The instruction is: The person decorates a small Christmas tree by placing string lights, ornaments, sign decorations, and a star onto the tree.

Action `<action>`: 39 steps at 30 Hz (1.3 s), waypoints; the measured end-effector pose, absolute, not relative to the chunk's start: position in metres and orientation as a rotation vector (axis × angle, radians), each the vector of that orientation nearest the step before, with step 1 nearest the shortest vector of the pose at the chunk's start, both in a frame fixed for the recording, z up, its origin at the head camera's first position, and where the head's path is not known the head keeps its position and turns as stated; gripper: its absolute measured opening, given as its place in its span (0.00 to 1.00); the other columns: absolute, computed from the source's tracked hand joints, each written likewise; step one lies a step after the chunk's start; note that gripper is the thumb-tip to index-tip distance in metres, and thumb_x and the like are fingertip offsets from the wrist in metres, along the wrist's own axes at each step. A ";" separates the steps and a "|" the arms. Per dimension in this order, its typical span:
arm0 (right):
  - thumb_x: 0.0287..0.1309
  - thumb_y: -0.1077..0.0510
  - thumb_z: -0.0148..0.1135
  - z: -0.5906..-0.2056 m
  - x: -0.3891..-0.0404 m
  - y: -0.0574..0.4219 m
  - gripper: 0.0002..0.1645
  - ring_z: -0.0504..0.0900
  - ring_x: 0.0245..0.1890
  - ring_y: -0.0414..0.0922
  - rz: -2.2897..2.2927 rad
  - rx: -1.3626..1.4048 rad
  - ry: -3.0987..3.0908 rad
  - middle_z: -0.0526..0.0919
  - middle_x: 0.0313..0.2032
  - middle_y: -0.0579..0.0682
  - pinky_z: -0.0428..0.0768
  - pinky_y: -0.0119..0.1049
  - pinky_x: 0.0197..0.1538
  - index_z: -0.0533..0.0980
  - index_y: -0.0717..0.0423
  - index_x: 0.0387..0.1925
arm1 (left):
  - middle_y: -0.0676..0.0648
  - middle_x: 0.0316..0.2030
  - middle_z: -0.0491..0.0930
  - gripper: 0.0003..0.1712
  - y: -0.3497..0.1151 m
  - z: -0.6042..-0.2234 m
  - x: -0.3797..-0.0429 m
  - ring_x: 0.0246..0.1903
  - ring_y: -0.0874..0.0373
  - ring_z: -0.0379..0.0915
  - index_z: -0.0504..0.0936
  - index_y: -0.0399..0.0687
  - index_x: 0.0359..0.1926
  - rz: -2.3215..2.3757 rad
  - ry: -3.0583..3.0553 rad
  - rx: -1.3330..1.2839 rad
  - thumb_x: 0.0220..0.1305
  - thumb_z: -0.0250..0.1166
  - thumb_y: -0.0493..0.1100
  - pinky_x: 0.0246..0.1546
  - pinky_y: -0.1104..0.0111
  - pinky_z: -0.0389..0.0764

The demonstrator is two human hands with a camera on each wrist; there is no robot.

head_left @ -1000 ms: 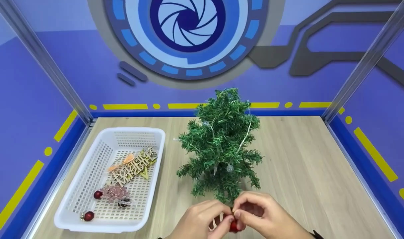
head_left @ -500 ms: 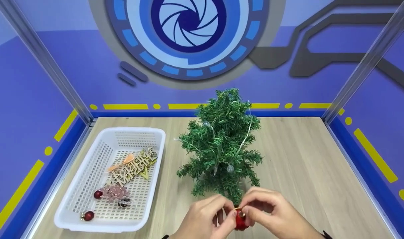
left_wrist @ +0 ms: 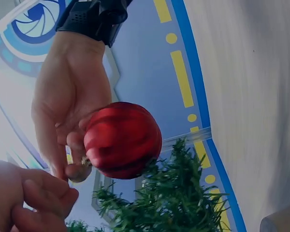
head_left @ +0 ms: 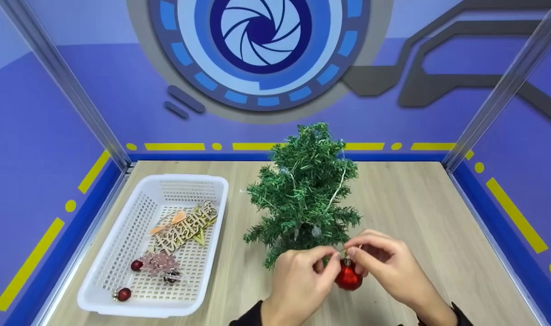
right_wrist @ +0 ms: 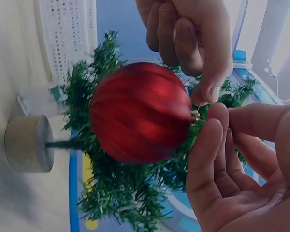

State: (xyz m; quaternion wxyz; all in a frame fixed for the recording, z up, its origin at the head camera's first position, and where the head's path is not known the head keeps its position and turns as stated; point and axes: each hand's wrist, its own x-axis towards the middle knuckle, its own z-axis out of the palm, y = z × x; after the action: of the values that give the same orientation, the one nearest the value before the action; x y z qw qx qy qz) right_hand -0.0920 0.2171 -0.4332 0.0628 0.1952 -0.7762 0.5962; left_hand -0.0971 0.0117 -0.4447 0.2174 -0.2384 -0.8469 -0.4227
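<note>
A: Where is the red ball now?
B: The red ball (head_left: 349, 277) hangs under the fingertips of both hands, in front of the lower right part of the green tree (head_left: 302, 194). It is raised above the counter (head_left: 415, 217). If it touches any branch, I cannot tell.

A: And how are the fingers?
B: On the left hand (head_left: 298, 278), the thumb and the index finger are closed in a pinch at the thin loop over the golden cap (right_wrist: 195, 115). The right hand (head_left: 388, 262) does similarly, just beside it: thumb and index finger pinch at the loop, and the other fingers are bent inward. There is almost no gap between the tips. The loop is very thin, so how it passes between them I cannot say exactly.

A: What is on the tree?
B: A pale wire (head_left: 338, 188) runs over its branches, with small clear bulbs. In the right wrist view one sees also its round base (right_wrist: 26, 144), standing on the counter.

A: Is there something at the left?
B: Yes, a white basket (head_left: 140, 310), well apart from the hands. Inside it lie two small dark red balls (head_left: 124, 294), a pink sparkling ornament (head_left: 159, 263) and, farther from the person, wooden lettering (head_left: 185, 233).
</note>
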 end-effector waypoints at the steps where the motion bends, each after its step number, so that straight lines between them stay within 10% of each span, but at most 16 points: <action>1: 0.64 0.68 0.61 -0.433 -0.094 0.218 0.09 0.80 0.24 0.46 1.794 0.557 -2.356 0.83 0.37 0.55 0.82 0.38 0.25 0.83 0.58 0.43 | 0.68 0.11 0.66 0.05 0.014 -0.446 -0.098 0.11 0.80 0.50 0.88 0.67 0.35 -1.141 -2.347 -0.641 0.65 0.66 0.51 0.12 0.84 0.50; 16: 0.65 0.60 0.63 -0.442 -0.110 0.224 0.09 0.80 0.22 0.48 1.685 0.439 -2.437 0.85 0.38 0.52 0.82 0.36 0.25 0.83 0.54 0.45 | 0.61 0.19 0.85 0.05 0.032 -0.461 -0.109 0.12 0.70 0.74 0.89 0.60 0.34 -0.810 -2.299 -0.571 0.63 0.67 0.49 0.12 0.79 0.67; 39: 0.68 0.61 0.58 -0.444 -0.138 0.229 0.11 0.81 0.24 0.46 1.795 0.607 -2.463 0.82 0.42 0.57 0.82 0.37 0.25 0.81 0.61 0.48 | 0.61 0.14 0.80 0.10 0.032 -0.468 -0.116 0.10 0.72 0.68 0.88 0.57 0.30 -0.830 -2.295 -0.499 0.66 0.64 0.50 0.11 0.81 0.60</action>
State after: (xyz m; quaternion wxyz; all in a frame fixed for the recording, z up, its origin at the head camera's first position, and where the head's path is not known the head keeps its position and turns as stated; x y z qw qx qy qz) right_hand -0.1385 0.2287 -0.4441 0.0173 0.1953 -0.7925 0.5775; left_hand -0.1162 0.0317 -0.4681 0.3195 -0.1897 -0.8730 -0.3158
